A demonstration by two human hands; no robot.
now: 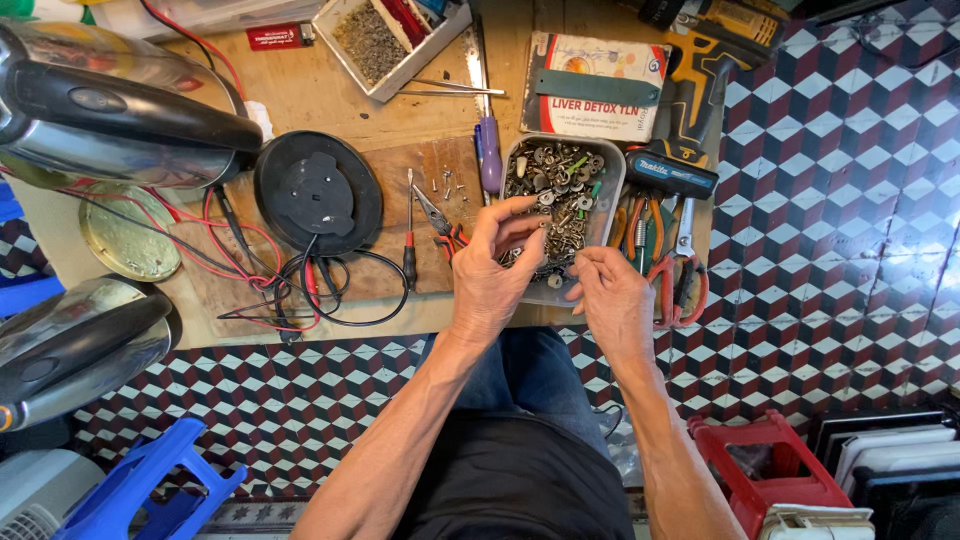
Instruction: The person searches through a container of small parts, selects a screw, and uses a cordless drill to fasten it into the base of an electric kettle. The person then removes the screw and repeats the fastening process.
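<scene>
Over the near end of a small plastic tray (612, 190) of screws and washers (560, 180), both hands work close together. Fingertips of the left hand (492, 270) are pinched at the tray's 9 o'clock edge, seemingly on a small metal piece too tiny to make out. Fingers of the right hand (612, 295) curl inward at the tray's 6 o'clock; whether they grip anything cannot be told. At 9 o'clock from the left hand lie pliers (440, 222) and a thin screwdriver (409, 235), then a round black kettle base (318, 192) with its cord. At 3 o'clock of the tray rest red-handled cutters (680, 280), and at 1 o'clock a cordless drill (700, 90). A steel kettle (110, 105) lies at the far left.
</scene>
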